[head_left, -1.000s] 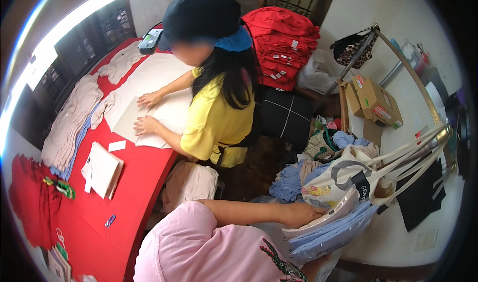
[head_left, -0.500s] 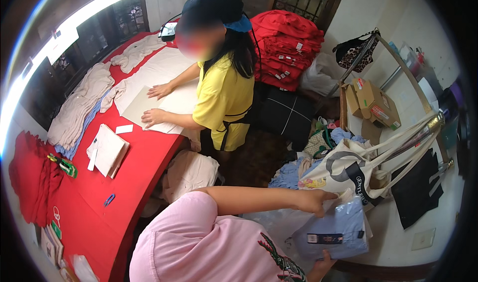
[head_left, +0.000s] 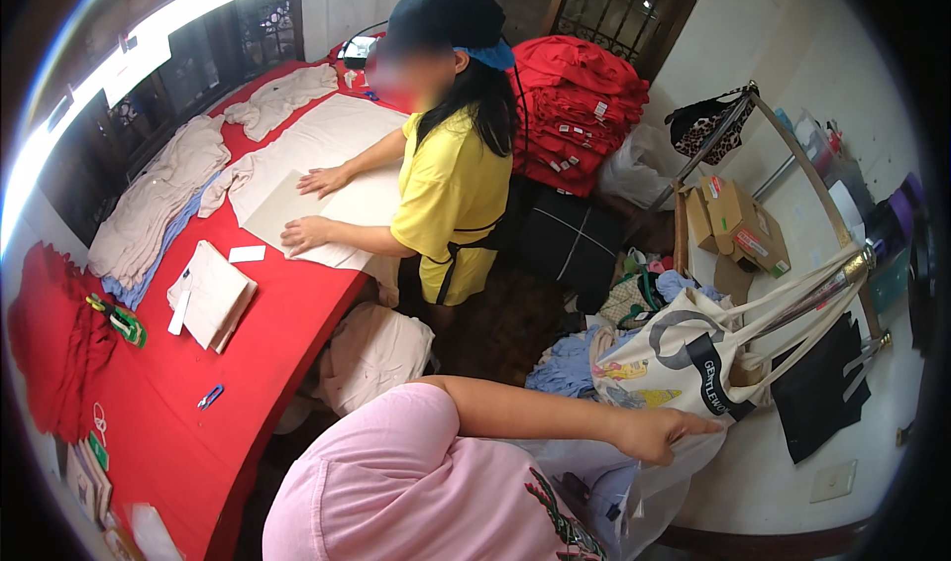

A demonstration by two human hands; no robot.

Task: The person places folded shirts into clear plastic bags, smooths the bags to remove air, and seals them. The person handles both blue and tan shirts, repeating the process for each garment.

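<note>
My left arm reaches to the right, and my left hand is closed at the upper edge of a clear plastic bag. A light blue folded garment shows low in the bag, partly covered by my pink sleeve and shirt. My right hand is out of sight. Just beyond my left hand hangs a cream tote bag with printed pictures and a dark band.
A person in yellow presses both hands on a beige sheet over pale cloth on the red-covered table. A folded cream garment and blue thread snips lie there. Red garments are stacked behind; cardboard boxes sit right.
The folded blue garment has gone lower and is mostly hidden inside the plastic bag. My right hand, which was under it, has left the view. My left hand has shifted slightly right and down.
</note>
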